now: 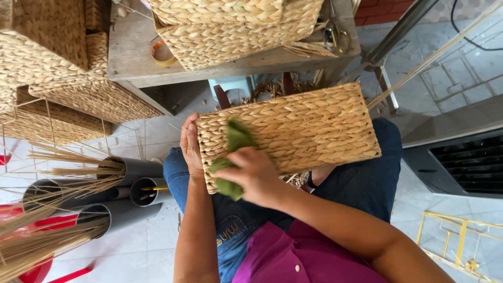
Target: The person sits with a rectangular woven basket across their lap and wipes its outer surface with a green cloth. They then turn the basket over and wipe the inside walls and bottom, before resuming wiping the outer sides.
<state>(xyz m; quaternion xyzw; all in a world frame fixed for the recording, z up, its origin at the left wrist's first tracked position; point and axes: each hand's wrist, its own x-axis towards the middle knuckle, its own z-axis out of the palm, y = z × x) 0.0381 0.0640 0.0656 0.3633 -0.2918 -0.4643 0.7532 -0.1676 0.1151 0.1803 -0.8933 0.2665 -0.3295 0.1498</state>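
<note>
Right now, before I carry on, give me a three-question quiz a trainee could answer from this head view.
1. True or false: the right hand presses a green cloth onto the rectangular woven straw basket.
2. Where is the left hand? A) on the grey pipes B) gripping the basket's left edge C) on the wooden table.
3. Fill in: the basket rests on the person's lap, over blue ____.

Key
1. True.
2. B: its fingers wrap the basket's left end, and it touches neither the grey upright pipes holding straw stalks nor the grey wooden table.
3. Jeans.
</note>
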